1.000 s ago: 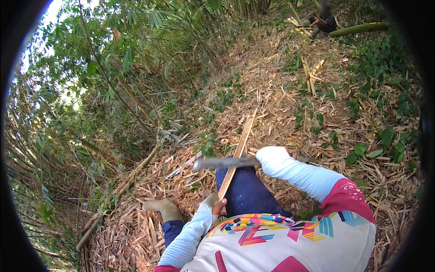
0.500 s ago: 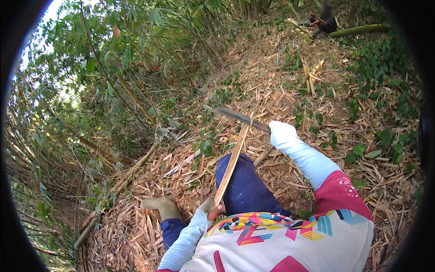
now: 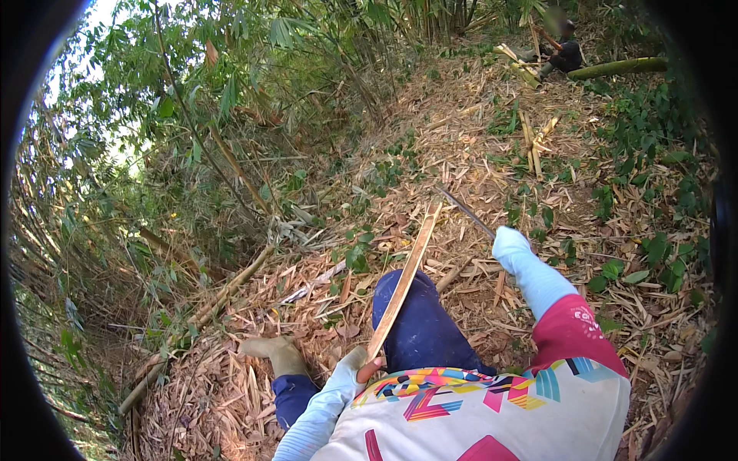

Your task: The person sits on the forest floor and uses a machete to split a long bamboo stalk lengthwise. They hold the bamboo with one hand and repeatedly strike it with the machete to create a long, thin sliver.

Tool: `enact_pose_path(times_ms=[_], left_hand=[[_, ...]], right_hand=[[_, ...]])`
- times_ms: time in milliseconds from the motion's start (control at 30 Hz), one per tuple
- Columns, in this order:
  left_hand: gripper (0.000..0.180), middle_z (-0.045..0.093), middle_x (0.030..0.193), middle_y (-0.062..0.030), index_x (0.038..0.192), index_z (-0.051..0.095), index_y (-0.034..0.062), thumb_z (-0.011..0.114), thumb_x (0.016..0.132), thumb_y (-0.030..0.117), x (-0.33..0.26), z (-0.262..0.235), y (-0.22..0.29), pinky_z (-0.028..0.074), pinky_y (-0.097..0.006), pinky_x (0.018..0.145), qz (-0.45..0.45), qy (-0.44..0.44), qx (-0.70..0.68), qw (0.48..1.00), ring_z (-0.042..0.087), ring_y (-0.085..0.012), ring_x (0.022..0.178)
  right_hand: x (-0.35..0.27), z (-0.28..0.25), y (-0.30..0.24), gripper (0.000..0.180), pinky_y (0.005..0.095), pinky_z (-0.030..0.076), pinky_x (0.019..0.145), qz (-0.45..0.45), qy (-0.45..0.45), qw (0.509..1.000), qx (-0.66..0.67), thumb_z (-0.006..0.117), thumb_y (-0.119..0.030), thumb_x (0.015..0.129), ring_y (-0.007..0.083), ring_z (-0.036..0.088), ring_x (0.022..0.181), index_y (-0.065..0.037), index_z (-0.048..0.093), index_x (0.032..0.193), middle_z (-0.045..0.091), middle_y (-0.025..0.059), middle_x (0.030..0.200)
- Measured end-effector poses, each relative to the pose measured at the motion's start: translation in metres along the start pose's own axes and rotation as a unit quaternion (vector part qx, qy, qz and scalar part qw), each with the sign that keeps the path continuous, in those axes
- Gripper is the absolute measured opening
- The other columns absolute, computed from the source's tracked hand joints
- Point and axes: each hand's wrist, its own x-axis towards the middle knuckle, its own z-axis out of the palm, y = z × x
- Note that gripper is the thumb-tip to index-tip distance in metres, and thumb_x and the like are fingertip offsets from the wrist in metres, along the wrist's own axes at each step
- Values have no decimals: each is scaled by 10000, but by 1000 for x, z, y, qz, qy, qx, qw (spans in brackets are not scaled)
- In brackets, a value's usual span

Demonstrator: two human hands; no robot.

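Observation:
My left hand is closed around the near end of a flat bamboo strip, close to my waist. The strip slants up and away across my raised knee, its pale inner face upward and its far tip looking split. In my right hand, out to the right, is the handle of a machete. Its dark blade appears nearly edge-on, pointing up and left, apart from the strip's far tip. The handle itself is hidden in my grip.
Dry leaves and bamboo shavings litter the sloping ground. Cut bamboo pieces lie farther up. A person sits at the far right beside a green bamboo pole. Dense bamboo growth stands left, along a fallen stem.
The machete has come off the strip's far end and moved right, its blade turning from broadside to nearly edge-on. My left hand keeps hold of the strip.

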Motion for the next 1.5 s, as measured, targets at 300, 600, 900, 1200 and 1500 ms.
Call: enact_pose_path(times_ms=[300, 600, 900, 1200, 1500], left_hand=[[702, 669, 1034, -188, 1164, 586, -19, 692, 828, 588, 9, -4, -31, 485, -392, 856, 3, -1, 111, 994, 642, -294, 981], [482, 644, 966, -84, 1184, 578, 7, 736, 861, 328, -3, -15, 11, 482, -284, 751, -63, -49, 20, 997, 598, -162, 854], [399, 671, 819, -94, 1056, 580, -7, 755, 866, 298, 3, -5, 36, 509, -282, 618, -100, -74, -28, 992, 635, -155, 674], [250, 598, 735, -33, 999, 555, 22, 664, 917, 232, 49, 2, 64, 463, -291, 555, -82, -96, -4, 992, 575, -136, 597], [425, 594, 731, -28, 1205, 549, 8, 655, 910, 295, 56, 17, 54, 428, -296, 533, -64, -36, 49, 996, 544, -137, 592]], right_hand=[[-57, 174, 65, 415, 413, 508, 948, 130, -176, 976, -1, 652, -215, 836, 371, 634, 1134, -28, 648, 1206, 659, 223, 1192], [-18, 144, 58, 321, 413, 522, 866, 134, 32, 970, 198, 685, -196, 833, 390, 670, 1010, -2, 640, 1085, 686, 243, 1039], [-91, 38, -25, 271, 402, 516, 714, -100, 122, 937, 311, 721, -210, 851, 331, 670, 792, -35, 592, 1013, 664, 173, 848], [-119, 21, -72, 186, 430, 534, 813, -256, 10, 965, 52, 576, -116, 816, 369, 682, 924, -75, 658, 978, 693, 182, 940], [-100, 28, -90, 205, 456, 554, 813, -283, -53, 955, -69, 658, -118, 770, 322, 696, 1008, -70, 739, 952, 724, 162, 1014]])
